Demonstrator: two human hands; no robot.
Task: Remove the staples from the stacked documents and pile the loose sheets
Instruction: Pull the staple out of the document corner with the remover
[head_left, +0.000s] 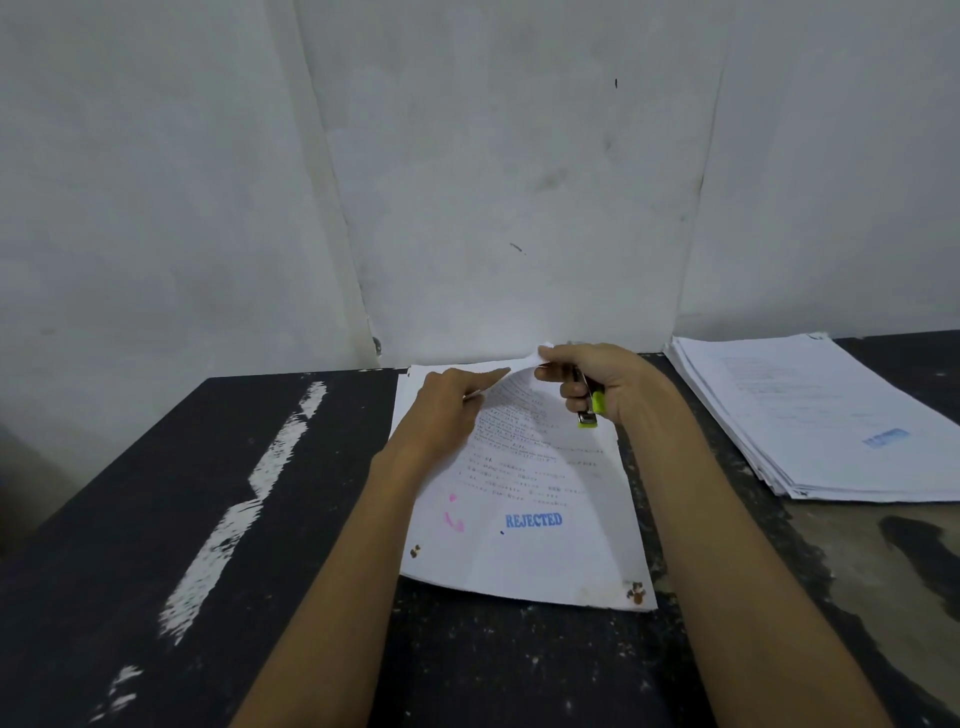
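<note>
A stack of printed documents lies on the dark table in front of me, the top sheet stamped "REJECTED" in blue. My left hand rests flat on the upper left of the sheet, index finger stretched toward the top corner. My right hand grips a small lime-green staple remover in its curled fingers and pinches the top sheet's far corner between thumb and forefinger, lifting it off the stack so the page bows upward. No staple is visible.
A thick pile of white sheets sits at the right of the table, against the white wall. The black tabletop has white scuffed streaks on the left and worn patches on the right.
</note>
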